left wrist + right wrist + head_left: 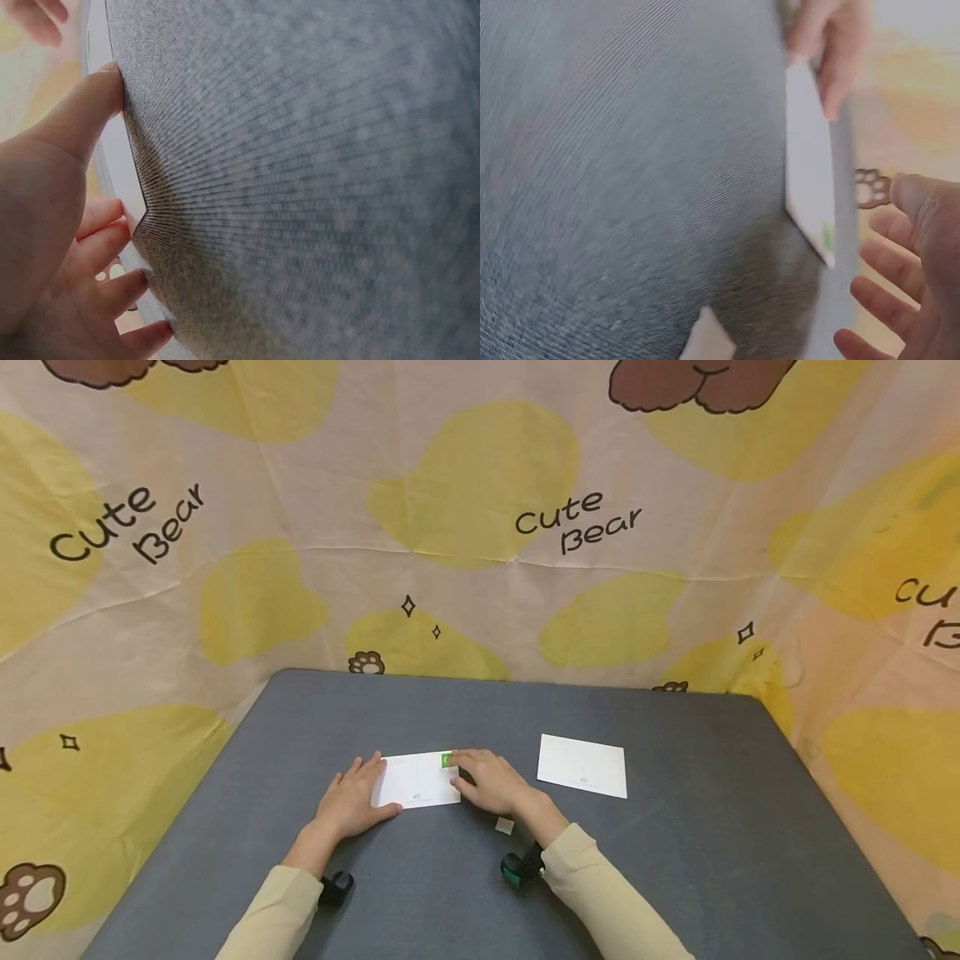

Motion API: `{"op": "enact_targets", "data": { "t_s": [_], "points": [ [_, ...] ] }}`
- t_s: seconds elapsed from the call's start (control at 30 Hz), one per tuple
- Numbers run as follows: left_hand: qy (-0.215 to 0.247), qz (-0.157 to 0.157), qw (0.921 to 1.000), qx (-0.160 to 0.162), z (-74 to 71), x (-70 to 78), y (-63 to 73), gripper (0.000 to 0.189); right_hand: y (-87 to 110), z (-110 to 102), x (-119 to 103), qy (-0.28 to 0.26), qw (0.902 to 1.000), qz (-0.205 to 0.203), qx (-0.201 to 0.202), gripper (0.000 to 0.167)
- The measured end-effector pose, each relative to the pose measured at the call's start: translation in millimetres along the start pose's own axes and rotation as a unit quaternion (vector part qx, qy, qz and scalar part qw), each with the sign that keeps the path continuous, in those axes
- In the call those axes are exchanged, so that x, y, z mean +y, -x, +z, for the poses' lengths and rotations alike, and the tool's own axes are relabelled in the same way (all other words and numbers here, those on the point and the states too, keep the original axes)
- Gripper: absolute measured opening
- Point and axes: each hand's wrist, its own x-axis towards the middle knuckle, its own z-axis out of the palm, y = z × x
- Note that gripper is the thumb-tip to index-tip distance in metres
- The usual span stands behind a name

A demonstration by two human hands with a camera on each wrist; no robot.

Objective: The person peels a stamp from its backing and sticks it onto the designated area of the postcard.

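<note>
A white postcard (412,783) lies on the table, with a small green stamp (446,760) at its upper right corner. At the card's left end rests my left hand (352,799), fingers extended; its thumb lies along the near edge, as the left wrist view shows over the card (124,161). My right hand (491,783) is over the card's right end, its fingertips by the stamp; whether they press it cannot be told. In the right wrist view the right hand (911,285) has loosely spread fingers, and the stamp (828,235) shows on the card.
A second white card (582,767) lies on the table to the right. Just below my right hand is a small whitish paper piece (504,826). The grey table (420,893) meets a patterned cloth (480,610) behind its far edge.
</note>
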Motion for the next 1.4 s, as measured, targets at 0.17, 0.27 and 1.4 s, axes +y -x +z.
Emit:
{"op": "enact_targets", "data": {
  "t_s": [0.17,0.27,1.4],
  "points": [
    [-0.005,-0.004,1.0,0.0,0.6,-0.1,-0.4,0.084,7.2,-7,-2,-0.044,0.9985,-0.016,0.027,0.038],
    [-0.008,0.0,1.0,0.003,1.0,-0.6,-0.2,0.083,12.7,-11,-4,-0.054,0.9977,-0.022,0.035,0.037],
    [0.025,0.04,0.9961,0.074,-2.9,-0.9,1.9,0.072,84.9,-32,11,-0.074,0.9791,-0.017,0.188,0.029]
  ]
}}
